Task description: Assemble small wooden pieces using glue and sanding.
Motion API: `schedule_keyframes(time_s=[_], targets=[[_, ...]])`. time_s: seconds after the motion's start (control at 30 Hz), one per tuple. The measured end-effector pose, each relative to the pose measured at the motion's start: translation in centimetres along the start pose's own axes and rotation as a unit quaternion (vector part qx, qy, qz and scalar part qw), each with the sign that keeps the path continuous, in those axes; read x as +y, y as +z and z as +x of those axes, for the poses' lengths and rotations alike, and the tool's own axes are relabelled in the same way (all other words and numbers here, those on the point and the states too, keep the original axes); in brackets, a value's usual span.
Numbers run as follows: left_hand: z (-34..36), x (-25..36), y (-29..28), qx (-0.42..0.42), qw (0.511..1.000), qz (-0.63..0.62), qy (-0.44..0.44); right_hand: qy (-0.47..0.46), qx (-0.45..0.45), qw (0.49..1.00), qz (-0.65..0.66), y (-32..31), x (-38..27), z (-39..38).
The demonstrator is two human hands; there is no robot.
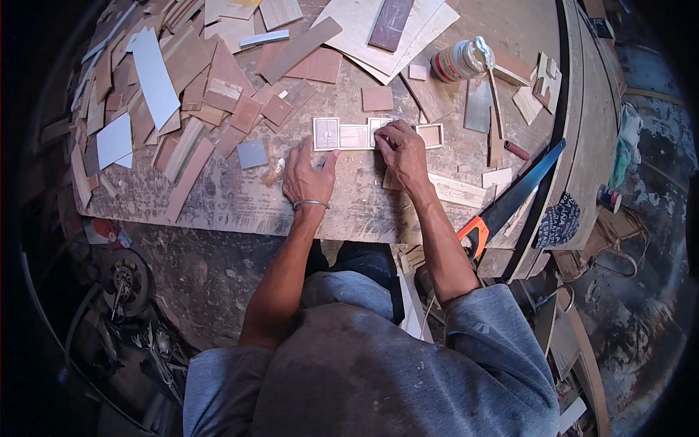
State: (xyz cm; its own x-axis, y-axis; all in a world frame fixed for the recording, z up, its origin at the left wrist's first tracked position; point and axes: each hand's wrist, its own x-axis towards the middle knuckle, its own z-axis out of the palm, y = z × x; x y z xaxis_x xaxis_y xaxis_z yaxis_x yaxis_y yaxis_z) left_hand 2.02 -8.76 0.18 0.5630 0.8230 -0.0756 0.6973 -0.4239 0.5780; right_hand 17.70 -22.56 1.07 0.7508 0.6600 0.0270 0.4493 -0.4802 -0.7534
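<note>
A small wooden frame piece (pixel 354 137) lies flat on the workbench before me, a low row of pale-rimmed rectangular panels. My left hand (pixel 309 177) rests at its left end, fingers stretched forward and thumb apart, touching its lower edge. Over the right part of the row, my right hand (pixel 403 151) is bent down with thumb and fingertips pinched together. Whatever sits in that pinch is hidden by the fingers. Beyond the right hand, the row ends in a shallow open compartment (pixel 431 135).
Wood offcuts (pixel 218 80) crowd the bench's left side. Right of my hands are a jar (pixel 457 61) with a glue-smeared stick, a narrow wood strip (pixel 496 116) and an orange-handled handsaw (pixel 517 197) near the edge. Pale thin sheets (pixel 349 29) lie at the back.
</note>
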Motion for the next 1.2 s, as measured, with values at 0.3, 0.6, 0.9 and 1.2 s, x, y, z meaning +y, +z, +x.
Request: schedule_keyframes(time_s=[0.3,0.6,0.9,1.2], targets=[[0.1,0.3,-0.3,-0.020,1.000,-0.003,-0.009,-0.002,-0.019,0.999,-0.034,-0.1,0.1,0.6],[0.2,0.5,-0.5,-0.040,0.999,-0.013,-0.018,0.024,-0.053,0.996,-0.075,-0.2,-0.8,1.3],[0.1,0.7,-0.7,-0.035,0.999,-0.013,-0.013,0.007,-0.077,0.993,-0.090,-0.6,-0.9,1.6],[0.1,0.6,-0.7,-0.026,1.000,-0.014,-0.007,0.003,-0.100,0.986,-0.131,-0.6,-1.4,1.9]])
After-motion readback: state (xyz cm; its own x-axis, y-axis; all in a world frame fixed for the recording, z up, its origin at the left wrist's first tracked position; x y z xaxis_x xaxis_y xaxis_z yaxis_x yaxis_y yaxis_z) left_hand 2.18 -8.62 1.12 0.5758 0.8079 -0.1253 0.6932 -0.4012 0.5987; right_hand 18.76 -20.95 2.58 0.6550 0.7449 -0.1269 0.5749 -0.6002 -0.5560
